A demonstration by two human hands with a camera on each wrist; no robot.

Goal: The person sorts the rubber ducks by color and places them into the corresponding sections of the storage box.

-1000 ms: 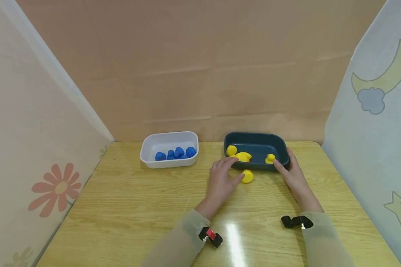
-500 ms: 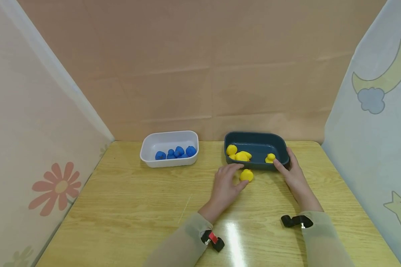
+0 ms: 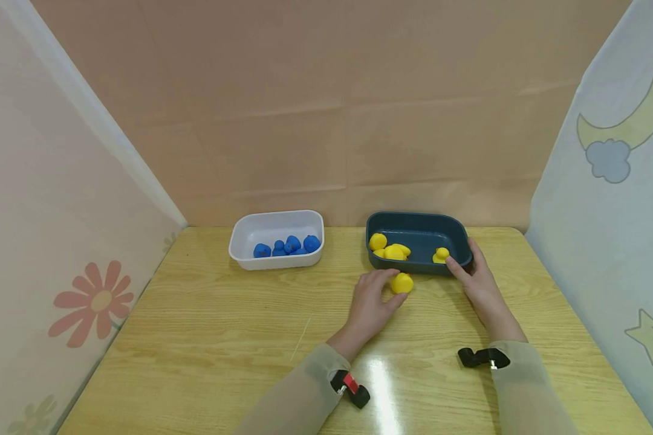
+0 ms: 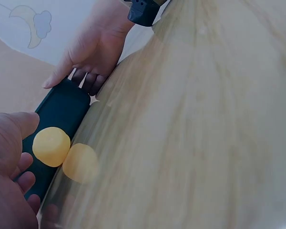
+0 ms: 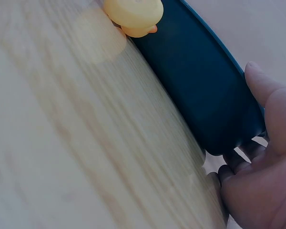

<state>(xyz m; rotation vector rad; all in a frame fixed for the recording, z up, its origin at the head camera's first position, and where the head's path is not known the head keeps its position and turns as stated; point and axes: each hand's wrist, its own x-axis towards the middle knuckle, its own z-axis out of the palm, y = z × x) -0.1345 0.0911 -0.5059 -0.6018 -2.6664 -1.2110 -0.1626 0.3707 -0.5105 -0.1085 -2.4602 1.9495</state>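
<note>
A yellow rubber duck sits on the table just in front of a dark teal tray. My left hand stands beside this duck, thumb and fingers spread to either side of it. In the left wrist view a gap shows between the thumb and the duck. At the tray's right end, my right hand grips it, thumb at the rim and fingers around the outer wall. Several yellow ducks lie inside the tray at its left, and one small duck sits near my right thumb.
To the left stands a white tray holding several blue ducks. Both trays are near the back edge of the wooden table, before a tan backdrop. Printed cloth walls flank the table on both sides.
My left hand has drawn back from the tray's front rim and shifted slightly right, so its fingers now frame the loose yellow duck. The right hand keeps its grip on the tray.
</note>
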